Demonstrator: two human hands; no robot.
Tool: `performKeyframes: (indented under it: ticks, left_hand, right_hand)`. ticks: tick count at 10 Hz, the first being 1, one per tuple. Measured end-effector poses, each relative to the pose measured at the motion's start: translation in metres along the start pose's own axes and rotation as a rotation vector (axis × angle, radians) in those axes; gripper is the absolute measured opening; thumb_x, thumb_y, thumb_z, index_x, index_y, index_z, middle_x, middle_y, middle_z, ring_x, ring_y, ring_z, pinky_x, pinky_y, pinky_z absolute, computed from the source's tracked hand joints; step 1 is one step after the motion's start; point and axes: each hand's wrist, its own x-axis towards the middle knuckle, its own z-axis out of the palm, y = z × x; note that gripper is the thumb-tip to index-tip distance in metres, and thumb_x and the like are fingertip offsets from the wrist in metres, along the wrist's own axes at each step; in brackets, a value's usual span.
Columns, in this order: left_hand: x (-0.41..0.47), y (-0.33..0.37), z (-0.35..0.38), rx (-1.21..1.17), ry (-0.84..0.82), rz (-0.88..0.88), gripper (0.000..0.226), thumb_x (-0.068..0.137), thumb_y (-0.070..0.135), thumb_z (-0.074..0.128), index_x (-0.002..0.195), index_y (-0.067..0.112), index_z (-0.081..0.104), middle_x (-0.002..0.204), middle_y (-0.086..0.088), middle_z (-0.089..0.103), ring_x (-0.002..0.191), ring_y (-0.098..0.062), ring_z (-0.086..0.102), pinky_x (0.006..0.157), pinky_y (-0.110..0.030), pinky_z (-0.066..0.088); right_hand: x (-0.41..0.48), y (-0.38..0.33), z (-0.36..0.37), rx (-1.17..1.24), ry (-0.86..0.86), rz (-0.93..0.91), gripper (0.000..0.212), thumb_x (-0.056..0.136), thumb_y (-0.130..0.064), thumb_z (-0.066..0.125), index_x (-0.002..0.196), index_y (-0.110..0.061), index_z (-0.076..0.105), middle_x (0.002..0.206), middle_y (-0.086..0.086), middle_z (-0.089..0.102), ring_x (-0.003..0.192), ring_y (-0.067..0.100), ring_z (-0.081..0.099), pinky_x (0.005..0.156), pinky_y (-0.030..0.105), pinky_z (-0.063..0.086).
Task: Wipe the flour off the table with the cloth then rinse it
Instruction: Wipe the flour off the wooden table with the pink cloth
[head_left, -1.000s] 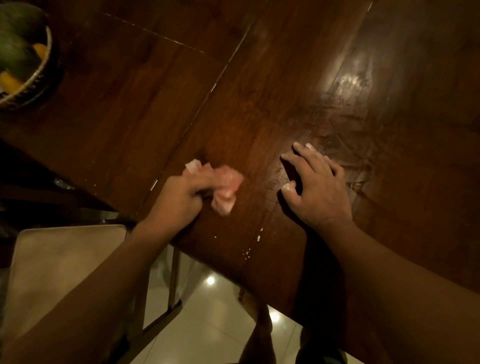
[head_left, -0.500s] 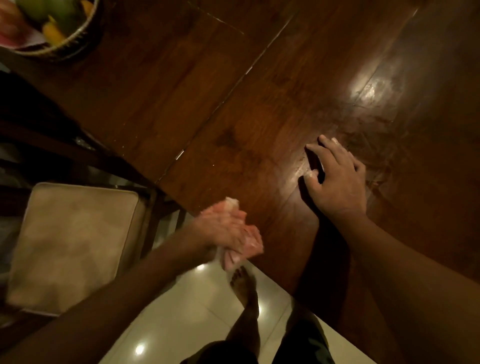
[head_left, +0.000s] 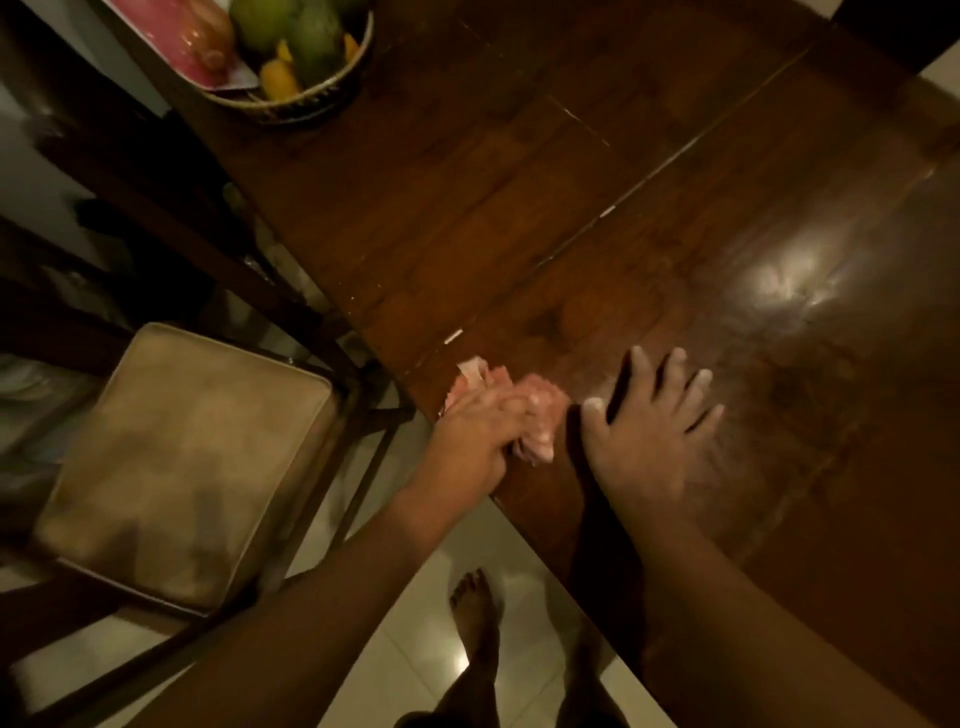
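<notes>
Grip: left hand (head_left: 480, 434) is closed tight on the bunched pink cloth (head_left: 540, 418), pressed on the worktop (head_left: 519, 218) right at its near edge, centre of frame. Half a sec ago that hand and cloth were off the edge, over the floor; now they're back on the wood, just beside the right hand (head_left: 644, 441). Reads as one stroke swept off the edge and the next one starting, so wiping isn't done yet.

Right hand lies flat, fingers spread, holding nothing, w/ white flour on its fingertips (head_left: 592, 404). It hasn't really shifted on the worktop; prob. just bracing.

Hazy smears show under the glare at mid right of frame, so that patch likely needs more passes. Can't tell in this light if it's flour or a wet streak. Fruit basket (head_left: 291, 98) at upper left is well apart from the wiping. Rinse not begun; no sink in view.
</notes>
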Motion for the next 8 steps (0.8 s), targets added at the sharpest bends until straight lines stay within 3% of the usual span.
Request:
performKeyframes:
  ticks: [1, 2, 3, 4, 5, 6, 7, 8]
  left_hand:
    - [0.005, -0.046, -0.035, -0.044, -0.017, 0.027, 0.039, 0.077, 0.007, 0.050, 0.105, 0.017, 0.076, 0.125, -0.002, 0.066, 0.126, -0.015, 0.052, 0.111, -0.034, 0.038]
    - [0.041, -0.071, -0.068, 0.144, 0.213, -0.343, 0.052, 0.080, -0.012, 0.053, 0.110, 0.026, 0.073, 0.118, -0.010, 0.065, 0.113, -0.030, 0.056, 0.095, -0.043, 0.049]
    - [0.081, -0.118, -0.109, 0.036, 0.411, -0.458, 0.052, 0.083, -0.005, 0.046, 0.106, 0.034, 0.074, 0.115, -0.005, 0.067, 0.110, -0.026, 0.059, 0.093, -0.037, 0.048]
    - [0.123, -0.162, -0.136, 0.033, 0.548, -0.615, 0.044, 0.082, 0.018, 0.044, 0.103, 0.046, 0.070, 0.110, -0.001, 0.072, 0.107, -0.027, 0.065, 0.095, -0.044, 0.052]
    - [0.155, -0.194, -0.124, 0.191, 0.471, -0.649, 0.047, 0.087, 0.014, 0.043, 0.122, 0.038, 0.063, 0.132, -0.003, 0.061, 0.126, -0.028, 0.052, 0.108, -0.049, 0.039]
    - [0.138, -0.168, -0.099, 0.283, 0.481, -0.504, 0.037, 0.094, 0.016, 0.044, 0.126, 0.030, 0.056, 0.131, 0.002, 0.059, 0.121, -0.018, 0.056, 0.105, -0.044, 0.043]
    - [0.083, -0.124, -0.064, 0.221, 0.351, -0.333, 0.042, 0.088, 0.000, 0.053, 0.115, 0.031, 0.064, 0.130, 0.007, 0.059, 0.120, -0.016, 0.054, 0.104, -0.044, 0.044]
    - [0.058, -0.098, -0.050, 0.167, 0.317, -0.220, 0.051, 0.085, -0.010, 0.050, 0.116, 0.024, 0.071, 0.132, 0.005, 0.061, 0.128, -0.022, 0.051, 0.113, -0.047, 0.036]
  right_hand:
    - [0.004, -0.024, 0.008, -0.055, -0.006, -0.108, 0.074, 0.091, -0.054, 0.040, 0.156, -0.023, 0.024, 0.166, 0.015, 0.014, 0.153, 0.040, 0.003, 0.119, 0.062, 0.003]
    - [0.008, -0.020, 0.008, -0.026, -0.016, -0.110, 0.071, 0.093, -0.052, 0.043, 0.156, -0.023, 0.023, 0.167, 0.013, 0.012, 0.154, 0.035, -0.001, 0.121, 0.060, 0.002]
    - [0.007, -0.022, 0.007, -0.001, -0.015, -0.092, 0.070, 0.094, -0.050, 0.046, 0.155, -0.026, 0.023, 0.168, 0.009, 0.009, 0.155, 0.029, -0.005, 0.121, 0.057, 0.000]
    - [0.010, -0.023, 0.006, 0.007, -0.022, -0.068, 0.069, 0.094, -0.050, 0.047, 0.154, -0.030, 0.023, 0.168, 0.006, 0.009, 0.155, 0.025, -0.006, 0.121, 0.056, -0.001]
    - [0.013, -0.024, 0.007, 0.004, -0.014, -0.053, 0.067, 0.093, -0.048, 0.048, 0.153, -0.030, 0.026, 0.167, 0.006, 0.012, 0.155, 0.024, -0.003, 0.122, 0.056, 0.002]
    - [0.012, -0.024, 0.007, 0.010, -0.012, -0.058, 0.065, 0.091, -0.049, 0.044, 0.151, -0.029, 0.028, 0.167, 0.007, 0.014, 0.155, 0.025, -0.001, 0.121, 0.057, 0.003]
    - [0.013, -0.026, 0.005, 0.012, -0.020, -0.058, 0.067, 0.088, -0.050, 0.040, 0.150, -0.027, 0.030, 0.166, 0.008, 0.014, 0.155, 0.026, -0.001, 0.121, 0.057, 0.003]
    - [0.015, -0.026, 0.005, -0.006, -0.042, -0.070, 0.069, 0.088, -0.051, 0.039, 0.151, -0.025, 0.028, 0.167, 0.009, 0.012, 0.155, 0.027, -0.003, 0.121, 0.056, 0.002]
